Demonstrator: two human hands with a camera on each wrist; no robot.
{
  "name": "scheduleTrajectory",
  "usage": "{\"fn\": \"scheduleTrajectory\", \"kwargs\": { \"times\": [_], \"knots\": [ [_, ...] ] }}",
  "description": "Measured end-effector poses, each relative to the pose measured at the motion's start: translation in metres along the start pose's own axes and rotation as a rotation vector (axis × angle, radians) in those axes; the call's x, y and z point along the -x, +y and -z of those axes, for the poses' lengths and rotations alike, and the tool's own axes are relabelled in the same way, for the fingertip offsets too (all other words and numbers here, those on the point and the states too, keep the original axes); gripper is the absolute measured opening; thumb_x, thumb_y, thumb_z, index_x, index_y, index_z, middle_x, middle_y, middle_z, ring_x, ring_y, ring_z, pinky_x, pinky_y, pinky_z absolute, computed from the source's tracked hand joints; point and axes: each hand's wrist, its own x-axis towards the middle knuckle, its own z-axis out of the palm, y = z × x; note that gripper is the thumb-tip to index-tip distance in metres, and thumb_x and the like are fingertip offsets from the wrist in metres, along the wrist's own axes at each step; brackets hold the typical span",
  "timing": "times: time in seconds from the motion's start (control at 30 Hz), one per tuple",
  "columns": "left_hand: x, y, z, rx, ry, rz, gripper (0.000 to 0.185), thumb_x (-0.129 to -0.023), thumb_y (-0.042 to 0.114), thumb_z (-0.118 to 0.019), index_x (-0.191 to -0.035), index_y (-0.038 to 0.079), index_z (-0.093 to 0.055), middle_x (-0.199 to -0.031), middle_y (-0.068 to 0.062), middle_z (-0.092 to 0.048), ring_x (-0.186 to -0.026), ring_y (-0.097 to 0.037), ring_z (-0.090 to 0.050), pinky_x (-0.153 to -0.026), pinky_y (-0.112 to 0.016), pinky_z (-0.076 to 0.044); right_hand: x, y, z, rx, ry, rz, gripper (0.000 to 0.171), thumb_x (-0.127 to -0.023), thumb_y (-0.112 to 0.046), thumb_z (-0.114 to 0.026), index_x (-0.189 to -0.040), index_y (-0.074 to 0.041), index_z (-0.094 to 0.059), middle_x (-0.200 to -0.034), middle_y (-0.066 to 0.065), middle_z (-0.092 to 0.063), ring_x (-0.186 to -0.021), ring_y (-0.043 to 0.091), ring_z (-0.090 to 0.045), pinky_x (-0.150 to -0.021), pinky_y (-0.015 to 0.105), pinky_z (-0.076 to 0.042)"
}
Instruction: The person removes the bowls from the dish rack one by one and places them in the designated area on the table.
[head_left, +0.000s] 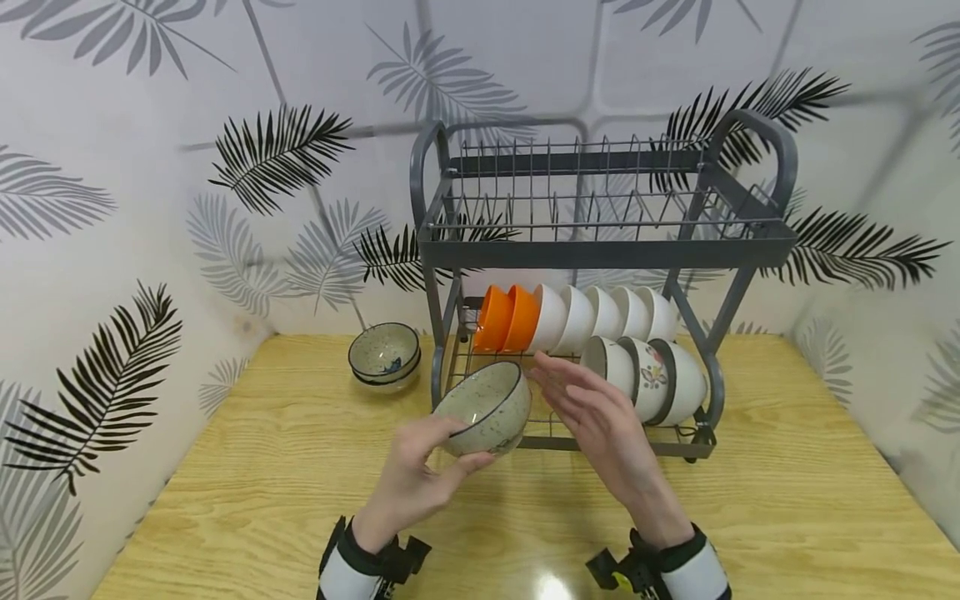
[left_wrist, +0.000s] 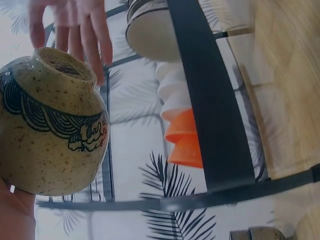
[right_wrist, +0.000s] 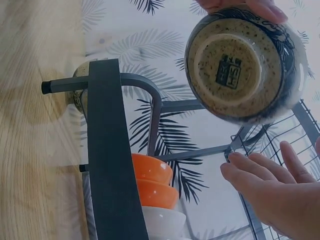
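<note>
Staged kitchen corner — dish rack (head_left: 600,250), leaf-print backdrop (head_left: 187,167), wooden table (head_left: 787,500)

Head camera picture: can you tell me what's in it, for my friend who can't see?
A left hand holds a speckled bowl above a wooden table, in front of a grey dish rack. The open right hand is beside it. Orange bowls and white bowls line the bottom shelf.

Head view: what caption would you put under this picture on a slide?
Left hand holds a speckled bowl before a grey dish rack lined with orange and white bowls; the open right hand hovers beside it.
</note>
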Motion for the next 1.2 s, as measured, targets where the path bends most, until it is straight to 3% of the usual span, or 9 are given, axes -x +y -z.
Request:
{"fn": "scheduleTrajectory", "kwargs": {
  "times": [0.2, 0.3, 0.47, 0.63, 0.77, 0.9, 1.2],
  "knots": [
    [0.004, -0.006, 0.014, 0.010, 0.079, 0.065, 0.028, -0.095, 0.028, -0.069, -0.096, 0.000, -0.068, -0.083, -0.013, -0.073, -0.071, -0.018, -0.068, -0.068, -0.017, -0.055, 0.000, 0.001, 0.001, -0.017, -0.001, 0.008, 0.042, -0.109, -0.014, -0.035, -0.148, -0.003, -0.045, -0.149, -0.008, -0.055, -0.141, 0.011, -0.050, -0.119, 0.024, -0.037],
    [0.007, -0.009, 0.020, 0.003, 0.108, 0.106, 0.029, -0.094, 0.028, -0.070, -0.098, -0.001, -0.068, -0.085, -0.015, -0.073, -0.076, -0.013, -0.069, -0.072, -0.015, -0.055, 0.000, 0.001, 0.002, -0.023, -0.001, 0.014, 0.041, -0.109, -0.012, -0.036, -0.148, -0.003, -0.046, -0.149, -0.008, -0.055, -0.140, 0.011, -0.051, -0.119, 0.025, -0.038],
    [0.010, -0.013, 0.031, -0.025, 0.164, 0.191, 0.020, -0.086, 0.011, -0.079, -0.098, -0.001, -0.069, -0.086, -0.017, -0.073, -0.084, -0.001, -0.067, -0.074, -0.013, -0.053, -0.001, 0.001, 0.002, -0.039, -0.021, 0.023, 0.041, -0.108, -0.010, -0.036, -0.147, -0.003, -0.047, -0.151, -0.005, -0.054, -0.140, 0.012, -0.052, -0.119, 0.027, -0.038],
    [0.018, -0.020, 0.044, -0.086, 0.254, 0.307, 0.025, -0.077, -0.009, -0.079, -0.099, -0.004, -0.069, -0.090, -0.021, -0.072, -0.091, 0.003, -0.065, -0.078, -0.012, -0.052, -0.001, 0.001, 0.002, -0.069, -0.045, 0.031, 0.041, -0.107, -0.005, -0.036, -0.146, -0.003, -0.048, -0.152, -0.002, -0.052, -0.141, 0.014, -0.051, -0.119, 0.028, -0.038],
    [0.023, -0.028, 0.046, -0.109, 0.367, 0.398, 0.025, -0.077, -0.014, -0.076, -0.100, -0.006, -0.070, -0.090, -0.008, -0.073, -0.086, 0.002, -0.063, -0.075, -0.012, -0.050, -0.001, 0.002, 0.003, -0.085, -0.034, 0.007, 0.040, -0.106, -0.005, -0.038, -0.144, -0.006, -0.051, -0.151, -0.003, -0.054, -0.140, 0.013, -0.051, -0.119, 0.028, -0.038],
    [0.024, -0.033, 0.045, -0.116, 0.473, 0.511, 0.015, -0.082, -0.008, -0.075, -0.097, -0.007, -0.070, -0.088, 0.009, -0.068, -0.076, 0.000, -0.059, -0.068, -0.013, -0.047, -0.001, 0.002, 0.005, -0.083, -0.028, -0.001, 0.040, -0.106, -0.005, -0.039, -0.145, -0.006, -0.051, -0.152, -0.003, -0.053, -0.141, 0.014, -0.051, -0.119, 0.028, -0.038],
    [0.023, -0.048, 0.049, -0.101, 0.615, 0.741, 0.021, -0.091, 0.006, -0.072, -0.101, -0.012, -0.068, -0.086, 0.014, -0.066, -0.070, -0.001, -0.060, -0.058, -0.014, -0.049, 0.000, 0.003, 0.005, -0.068, -0.008, -0.026, 0.039, -0.106, -0.007, -0.041, -0.143, -0.008, -0.053, -0.151, -0.005, -0.053, -0.141, 0.013, -0.051, -0.120, 0.029, -0.038]
  ]
}}
